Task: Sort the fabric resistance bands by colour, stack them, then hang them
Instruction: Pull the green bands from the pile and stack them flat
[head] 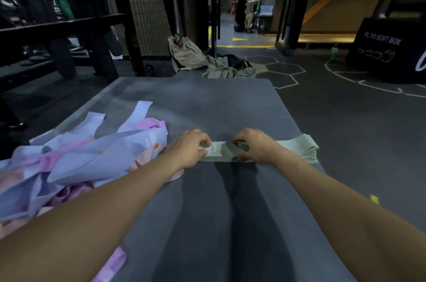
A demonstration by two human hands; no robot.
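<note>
- Head view: green band stack [297, 149] lies flat on grey mat [207, 101], at mat's right edge.
- Left hand [191, 148] and right hand [255, 146] both w/ fingers curled, pinching the top green band [219, 151] at the stack's left end.
- Unsorted pile [76, 157], lilac/pink/peach, well left of the stack, tangled.
- Bands look light, soft, floppy woven fabric; flat loops, matte, prob. not slippery. Best held at both short ends, kept taut so edges line up w/ stack.
</note>
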